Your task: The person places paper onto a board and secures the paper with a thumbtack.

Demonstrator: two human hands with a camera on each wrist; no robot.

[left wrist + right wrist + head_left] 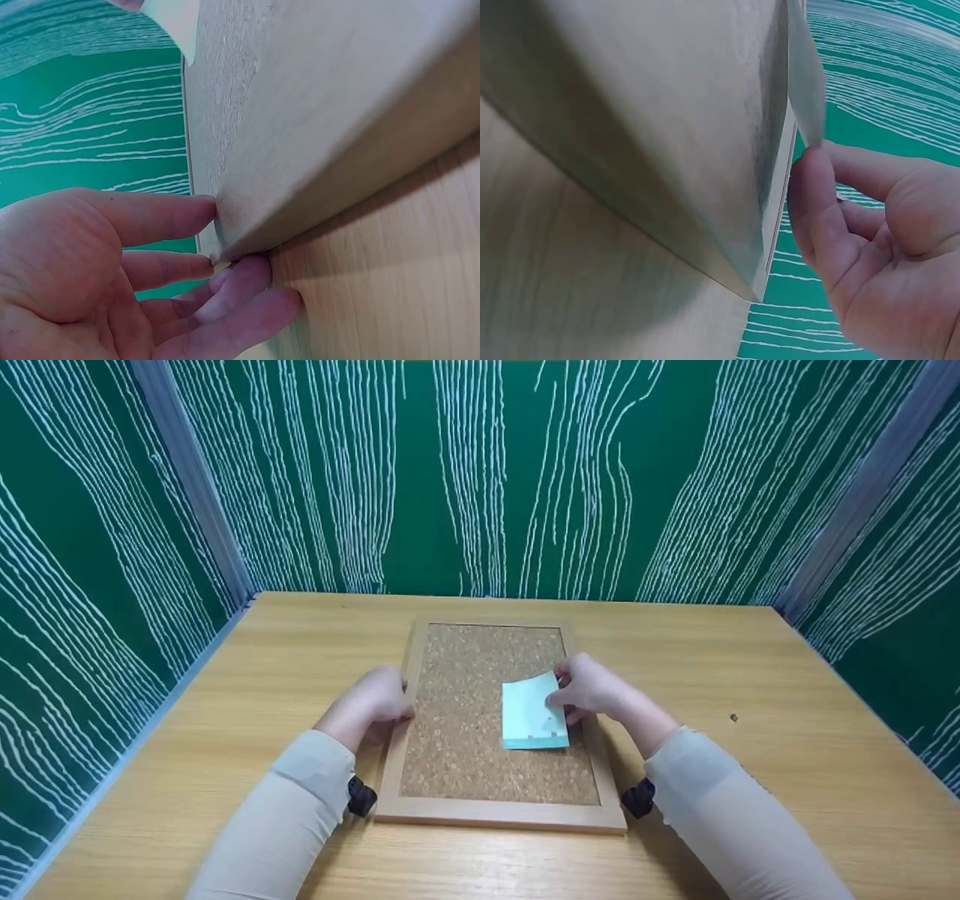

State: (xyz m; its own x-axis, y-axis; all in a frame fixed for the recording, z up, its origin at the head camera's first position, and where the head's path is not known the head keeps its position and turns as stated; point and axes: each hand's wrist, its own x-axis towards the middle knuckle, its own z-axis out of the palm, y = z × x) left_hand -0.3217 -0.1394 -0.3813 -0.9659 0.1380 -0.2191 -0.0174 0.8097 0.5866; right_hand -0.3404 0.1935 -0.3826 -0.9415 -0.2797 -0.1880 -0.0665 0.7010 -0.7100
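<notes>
A wood-framed corkboard [469, 712] lies flat on the table. My left hand [384, 697] grips the board's left frame edge; in the left wrist view the thumb [191, 216] meets the frame while other fingertips reach low along its side, near the tabletop. Over the right half of the cork, my right hand [592, 688] pinches a pale green sticky note [529, 712] by its right edge between thumb and finger. The note, darker green along its near edge, curves slightly. In the right wrist view it appears edge-on [808, 90] above the pinching fingertips.
A small dark object [733, 718] lies on the wooden table [750, 795] to the right. Green panels with white wavy lines [420, 495] stand behind and at both sides. Dark wrist devices [361, 796] sit under both sleeves, close to the board's near corners.
</notes>
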